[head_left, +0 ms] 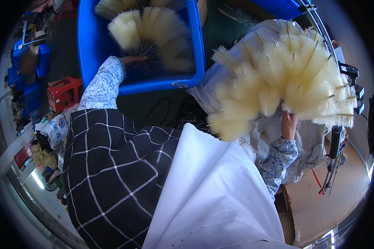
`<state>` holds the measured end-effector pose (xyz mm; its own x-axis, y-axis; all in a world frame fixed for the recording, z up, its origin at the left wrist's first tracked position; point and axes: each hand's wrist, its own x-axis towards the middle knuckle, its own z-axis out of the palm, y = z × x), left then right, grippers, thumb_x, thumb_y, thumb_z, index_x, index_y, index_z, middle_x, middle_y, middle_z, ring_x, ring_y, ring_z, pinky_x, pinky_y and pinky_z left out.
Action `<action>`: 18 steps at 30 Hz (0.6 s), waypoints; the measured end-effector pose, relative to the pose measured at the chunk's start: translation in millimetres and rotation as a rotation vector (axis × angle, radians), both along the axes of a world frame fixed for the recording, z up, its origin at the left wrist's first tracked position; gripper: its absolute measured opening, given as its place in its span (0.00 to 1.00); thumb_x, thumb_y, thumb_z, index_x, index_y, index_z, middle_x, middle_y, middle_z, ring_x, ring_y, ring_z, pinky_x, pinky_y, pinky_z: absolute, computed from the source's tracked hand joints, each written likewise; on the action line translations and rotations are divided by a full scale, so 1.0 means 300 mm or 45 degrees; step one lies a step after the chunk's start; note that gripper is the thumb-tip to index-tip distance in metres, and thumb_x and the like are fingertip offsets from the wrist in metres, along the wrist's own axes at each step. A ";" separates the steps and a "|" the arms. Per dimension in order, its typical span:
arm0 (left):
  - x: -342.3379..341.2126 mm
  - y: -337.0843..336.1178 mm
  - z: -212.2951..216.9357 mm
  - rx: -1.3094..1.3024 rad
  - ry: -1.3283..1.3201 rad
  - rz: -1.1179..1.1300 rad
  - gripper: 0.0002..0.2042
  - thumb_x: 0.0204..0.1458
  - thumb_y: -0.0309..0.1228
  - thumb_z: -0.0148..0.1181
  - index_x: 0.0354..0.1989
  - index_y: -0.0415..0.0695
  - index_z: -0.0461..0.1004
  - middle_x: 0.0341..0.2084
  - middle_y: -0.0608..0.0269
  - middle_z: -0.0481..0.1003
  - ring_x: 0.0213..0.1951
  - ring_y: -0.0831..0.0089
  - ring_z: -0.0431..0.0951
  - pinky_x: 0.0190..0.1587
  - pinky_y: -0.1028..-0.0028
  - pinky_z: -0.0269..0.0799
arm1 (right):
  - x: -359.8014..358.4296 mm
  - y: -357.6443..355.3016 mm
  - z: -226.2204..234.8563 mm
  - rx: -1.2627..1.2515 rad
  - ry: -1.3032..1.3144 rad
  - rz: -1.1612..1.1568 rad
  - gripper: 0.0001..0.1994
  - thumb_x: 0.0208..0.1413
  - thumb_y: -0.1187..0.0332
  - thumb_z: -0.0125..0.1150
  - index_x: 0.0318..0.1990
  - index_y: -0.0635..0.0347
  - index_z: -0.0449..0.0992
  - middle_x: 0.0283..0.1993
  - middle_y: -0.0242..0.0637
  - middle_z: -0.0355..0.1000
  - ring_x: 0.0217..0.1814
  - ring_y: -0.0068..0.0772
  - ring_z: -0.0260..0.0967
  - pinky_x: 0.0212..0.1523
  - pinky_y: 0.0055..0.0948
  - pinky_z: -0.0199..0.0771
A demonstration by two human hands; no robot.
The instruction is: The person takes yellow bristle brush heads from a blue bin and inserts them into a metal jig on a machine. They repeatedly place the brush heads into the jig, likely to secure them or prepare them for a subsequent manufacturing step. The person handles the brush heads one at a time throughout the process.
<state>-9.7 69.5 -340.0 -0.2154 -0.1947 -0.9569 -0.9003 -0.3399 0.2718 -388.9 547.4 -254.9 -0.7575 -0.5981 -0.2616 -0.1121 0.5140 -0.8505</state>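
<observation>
My left hand is inside the blue bin, closed around the thin wire stems of a fan of cream-bristled brushes. Some of those brush heads are smeared by motion. On the right, a large spread of similar bristle brushes fans out, wire tips pointing outward. Beneath its near edge my right hand is closed, with the stems at its grip mostly hidden by bristles. Both forearms wear blue-and-white patterned sleeves.
The blue bin stands at the upper left. Crumpled plastic sheeting lies under the right brushes, beside a metal frame and cardboard. A red stool and white bag are at left. White cloth covers my lap.
</observation>
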 end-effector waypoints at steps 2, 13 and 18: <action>-0.084 0.054 0.133 0.010 -0.076 0.063 0.46 0.34 0.53 0.59 0.58 0.42 0.41 0.60 0.60 0.34 0.61 0.67 0.30 0.59 0.64 0.28 | 0.004 0.003 -0.001 -0.008 -0.003 -0.007 0.12 0.49 0.74 0.49 0.42 0.69 0.64 0.41 0.39 0.64 0.42 0.30 0.59 0.43 0.25 0.58; 0.004 -0.012 0.058 0.166 0.152 0.526 0.34 0.42 0.43 0.55 0.56 0.45 0.49 0.56 0.61 0.50 0.56 0.67 0.49 0.56 0.59 0.41 | -0.008 0.010 0.004 0.133 0.024 0.021 0.12 0.49 0.72 0.49 0.41 0.68 0.64 0.39 0.40 0.65 0.42 0.33 0.60 0.43 0.27 0.58; 0.229 -0.139 -0.218 0.373 0.333 0.711 0.40 0.39 0.48 0.57 0.58 0.45 0.44 0.59 0.64 0.43 0.58 0.68 0.48 0.57 0.61 0.38 | -0.012 0.005 0.010 0.196 0.041 0.059 0.14 0.50 0.68 0.48 0.43 0.69 0.63 0.34 0.38 0.64 0.32 0.27 0.56 0.35 0.24 0.58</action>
<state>59.0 27.6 -405.5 -0.3895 -0.0844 -0.9172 -0.4857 -0.8273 0.2823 -392.4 548.9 -252.0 -0.7394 -0.5876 -0.3286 -0.1651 0.6315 -0.7576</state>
